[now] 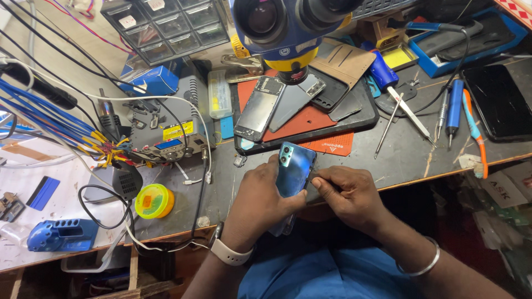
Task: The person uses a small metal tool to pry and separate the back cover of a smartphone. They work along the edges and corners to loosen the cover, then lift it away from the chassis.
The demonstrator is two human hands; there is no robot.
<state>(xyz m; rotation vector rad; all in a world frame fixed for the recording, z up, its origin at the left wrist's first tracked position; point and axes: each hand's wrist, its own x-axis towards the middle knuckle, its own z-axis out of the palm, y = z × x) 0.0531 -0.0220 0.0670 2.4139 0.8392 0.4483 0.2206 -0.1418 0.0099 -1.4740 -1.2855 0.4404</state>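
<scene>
A blue smartphone (294, 169) with a glossy back and a corner camera block is held back-side up above the front edge of the dark workbench (404, 155). My left hand (260, 202), with a white watch at the wrist, grips the phone from the left and underneath. My right hand (346, 194), a silver bangle on its wrist, pinches the phone's right edge with thumb and forefinger. Whether a small tool sits between those fingers cannot be made out.
A microscope head (291, 27) hangs over a black and orange mat (310, 124) holding an opened phone frame (259, 113) and back covers. Tweezers (410, 113), screwdrivers (454, 105), a dark tablet (499, 102), a yellow round tin (154, 200), cables and a drawer cabinet (166, 27) surround it.
</scene>
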